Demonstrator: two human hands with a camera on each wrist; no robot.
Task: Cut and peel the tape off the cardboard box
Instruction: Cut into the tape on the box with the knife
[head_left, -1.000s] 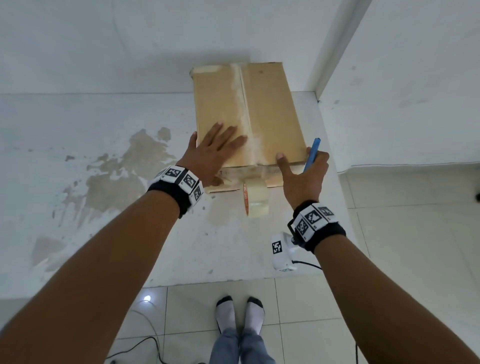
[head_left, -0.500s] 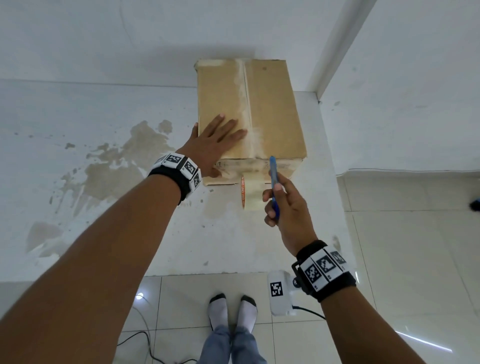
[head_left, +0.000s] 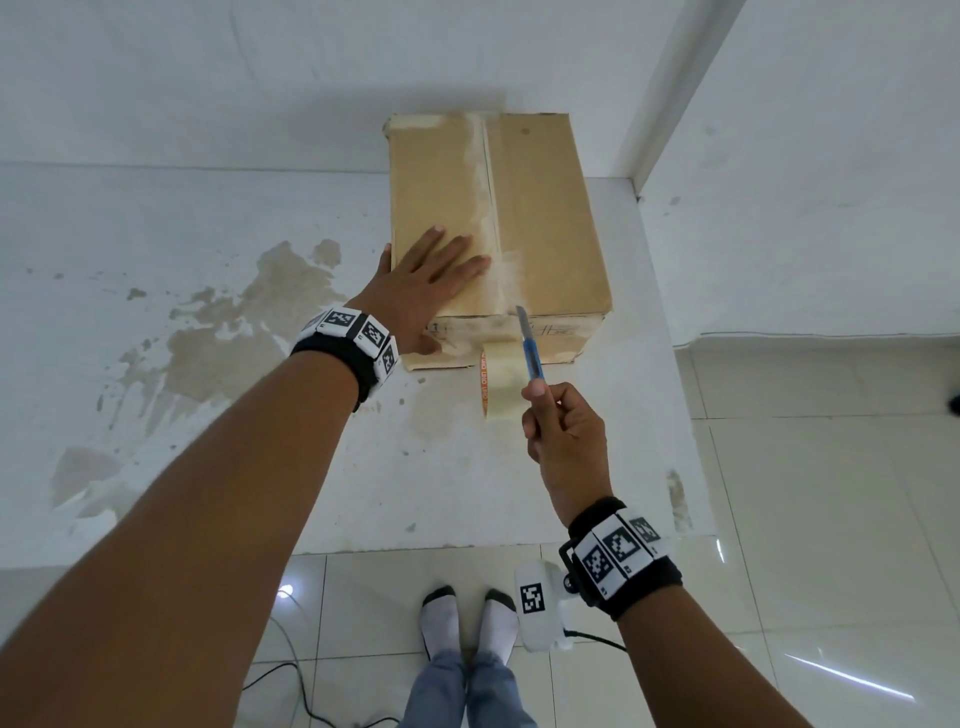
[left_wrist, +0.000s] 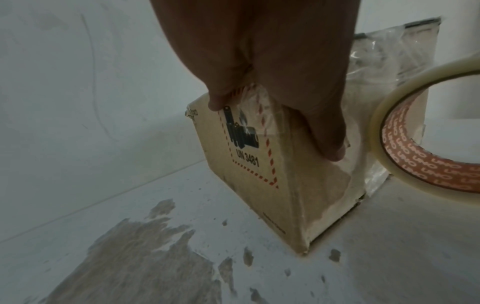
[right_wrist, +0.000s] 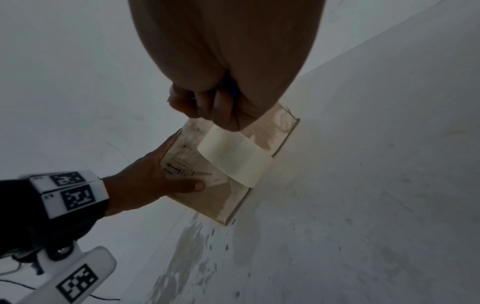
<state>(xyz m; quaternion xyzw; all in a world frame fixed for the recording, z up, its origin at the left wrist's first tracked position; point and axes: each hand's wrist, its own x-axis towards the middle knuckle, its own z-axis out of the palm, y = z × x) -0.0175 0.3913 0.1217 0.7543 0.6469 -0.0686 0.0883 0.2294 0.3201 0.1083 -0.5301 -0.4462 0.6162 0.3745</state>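
Note:
A brown cardboard box (head_left: 540, 218) stands on the white counter against the wall, with clear tape (head_left: 485, 187) along its top seam. My left hand (head_left: 431, 275) lies flat on the box top, fingers straight, thumb down over the near face (right_wrist: 182, 185). My right hand (head_left: 563, 431) grips a blue utility knife (head_left: 531, 353) in front of the box, and the blade tip reaches the top front edge at the seam. In the left wrist view the box (left_wrist: 259, 174) shows a UN 3481 label under my left hand (left_wrist: 272, 72).
A roll of cream tape (head_left: 498, 382) stands on edge against the box front, just left of the knife. The counter (head_left: 260, 415) has a worn brown patch at the left. A wall corner lies right of the box. My socked feet (head_left: 467, 618) stand on floor tiles.
My right hand left the box's right front corner, drew back toward me and turned the knife so its blade points at the seam. The left hand stayed flat on the box.

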